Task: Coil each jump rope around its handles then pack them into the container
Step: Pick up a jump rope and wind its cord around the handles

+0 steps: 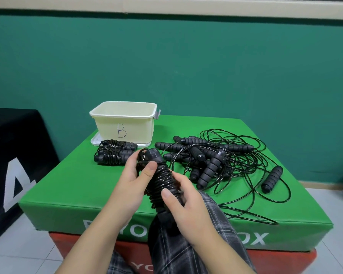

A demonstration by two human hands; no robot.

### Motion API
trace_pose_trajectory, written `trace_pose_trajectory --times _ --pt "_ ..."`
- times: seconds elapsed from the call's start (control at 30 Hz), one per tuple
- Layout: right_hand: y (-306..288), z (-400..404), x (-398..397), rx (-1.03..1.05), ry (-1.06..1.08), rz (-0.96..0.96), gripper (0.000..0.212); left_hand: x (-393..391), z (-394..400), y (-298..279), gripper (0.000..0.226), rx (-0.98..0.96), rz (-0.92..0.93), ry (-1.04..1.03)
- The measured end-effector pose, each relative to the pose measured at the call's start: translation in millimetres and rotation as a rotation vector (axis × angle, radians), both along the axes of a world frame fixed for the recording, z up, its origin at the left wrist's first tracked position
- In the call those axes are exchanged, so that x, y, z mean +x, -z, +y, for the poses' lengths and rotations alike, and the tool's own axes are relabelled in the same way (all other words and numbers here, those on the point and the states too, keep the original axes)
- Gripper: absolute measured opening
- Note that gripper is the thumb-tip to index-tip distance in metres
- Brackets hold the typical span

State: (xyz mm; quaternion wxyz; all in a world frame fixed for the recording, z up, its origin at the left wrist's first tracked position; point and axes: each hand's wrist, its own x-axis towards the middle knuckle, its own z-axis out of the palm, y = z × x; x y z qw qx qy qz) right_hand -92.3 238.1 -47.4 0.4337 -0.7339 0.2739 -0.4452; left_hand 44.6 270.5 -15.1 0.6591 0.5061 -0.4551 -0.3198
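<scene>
1. L hand (pixel 130 180) & R hand (pixel 186 206) both grip the coiled jump rope (pixel 160 178), held above the bench (pixel 71 182) front edge.
2. Two coiled ropes (pixel 115 153) lie just before the container (pixel 125 121).
3. Loose ropes (pixel 226 161) tangled on the right.

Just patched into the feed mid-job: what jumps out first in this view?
Front and centre, the left hand and right hand both grip a coiled jump rope held over the green box. To the right sprawls a tangled pile of uncoiled ropes. At the back left stands the cream container marked B, with two finished bundles lying in front of it.
</scene>
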Motion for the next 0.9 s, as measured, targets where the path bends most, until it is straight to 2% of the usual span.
trace_pose_trajectory --times 0.07,0.13,0.2,0.27,0.37,0.47,0.5,0.67,0.9 --pt "2.7 -0.1 0.2 -0.080 0.060 -0.006 0.048 0.4 1.2 -2.5 0.055 0.033 -0.092 -0.016" --pt "5.0 -0.6 -2.0 -0.166 0.104 -0.051 0.053 -5.1 2.4 -3.2 0.041 0.065 -0.204 -0.004" --pt "6.6 -1.7 -6.1 -0.360 0.156 -0.022 0.048 -15.7 1.6 3.2 0.040 0.096 -0.273 0.025" --pt "9.3 -2.1 -11.9 -0.436 0.182 -0.006 0.039 -29.6 0.8 17.1 0.046 0.120 -0.254 0.027" --pt "13.6 -5.0 -21.5 -0.407 0.236 -0.030 0.037 -49.0 2.4 32.9 0.058 0.133 -0.181 -0.020" --pt "15.8 -10.0 -28.9 -0.338 0.314 -0.093 0.041 -63.4 3.0 36.1 0.090 0.049 -0.081 0.009" --pt "16.5 -11.2 -29.8 -0.302 0.336 -0.129 0.043 -67.1 2.3 36.3 0.092 0.035 -0.052 0.017" --pt "21.8 -14.0 -35.9 -0.206 0.358 -0.162 0.040 -74.0 -7.7 37.6 0.069 0.068 -0.008 0.016" --pt "23.6 -16.6 -47.8 -0.277 0.395 -0.141 0.042 -75.4 -8.7 35.9 0.085 0.132 -0.144 0.042"
